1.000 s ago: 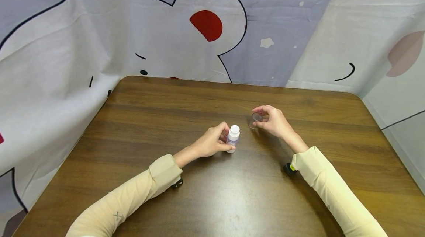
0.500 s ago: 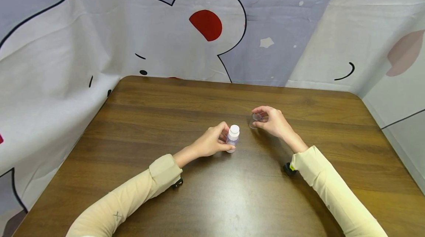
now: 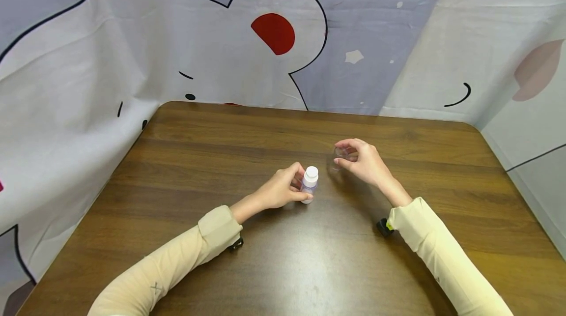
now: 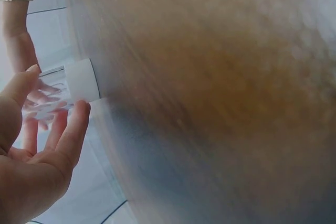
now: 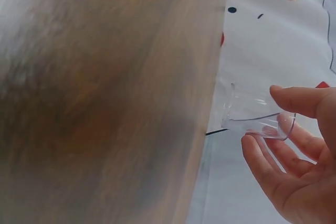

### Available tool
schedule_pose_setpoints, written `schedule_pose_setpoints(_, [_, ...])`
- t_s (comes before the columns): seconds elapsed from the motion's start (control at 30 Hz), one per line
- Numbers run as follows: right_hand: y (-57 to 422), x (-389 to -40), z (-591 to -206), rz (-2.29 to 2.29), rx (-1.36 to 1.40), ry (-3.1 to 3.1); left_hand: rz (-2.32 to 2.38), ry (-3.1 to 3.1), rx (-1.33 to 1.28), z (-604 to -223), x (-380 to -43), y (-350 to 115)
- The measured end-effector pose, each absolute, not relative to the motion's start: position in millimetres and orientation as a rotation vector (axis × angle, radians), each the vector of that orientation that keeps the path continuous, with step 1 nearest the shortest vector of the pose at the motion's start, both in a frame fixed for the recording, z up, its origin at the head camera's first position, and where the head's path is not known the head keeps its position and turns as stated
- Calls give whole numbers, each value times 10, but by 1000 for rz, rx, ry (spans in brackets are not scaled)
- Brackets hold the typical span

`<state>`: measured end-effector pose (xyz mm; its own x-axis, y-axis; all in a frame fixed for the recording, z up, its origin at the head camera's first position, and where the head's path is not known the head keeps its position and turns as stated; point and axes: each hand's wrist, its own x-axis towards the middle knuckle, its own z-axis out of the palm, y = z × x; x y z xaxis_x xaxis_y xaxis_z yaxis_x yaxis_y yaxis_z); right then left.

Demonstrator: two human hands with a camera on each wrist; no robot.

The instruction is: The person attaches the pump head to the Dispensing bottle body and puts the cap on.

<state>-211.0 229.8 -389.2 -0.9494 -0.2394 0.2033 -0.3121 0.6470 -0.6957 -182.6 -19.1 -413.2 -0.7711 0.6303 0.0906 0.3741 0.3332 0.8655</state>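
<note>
Upright on the wooden table, a small bottle (image 3: 310,181) has a white cap and a see-through, purple-tinted middle; its white base shows in the left wrist view. My left hand (image 3: 283,189) grips it from the left, thumb on the near side and fingers curved round the far side. To the right and a little farther back, my right hand (image 3: 368,162) holds a clear plastic cup (image 5: 254,116) between thumb and fingers. Its rim faces up, close to my palm, and its bottom is close over the tabletop. Fingers show through the cup's wall.
The brown wooden table (image 3: 212,139) reaches back to a printed cloth (image 3: 212,45) that hangs behind it and along both sides. Both forearms wear pale sleeves, with a dark wrist device (image 3: 384,226) under the right one.
My right hand and the clear cup have shifted very slightly up in the head view, and the cup's rim looks a little more tilted. My left hand and the bottle stay in place.
</note>
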Motion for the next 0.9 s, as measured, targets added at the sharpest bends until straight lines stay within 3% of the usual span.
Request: schedule_pose_setpoints(0.9, [1955,-1723,-3536,1290,672,-2477,1400,2357,908,-4131,-1822,-192])
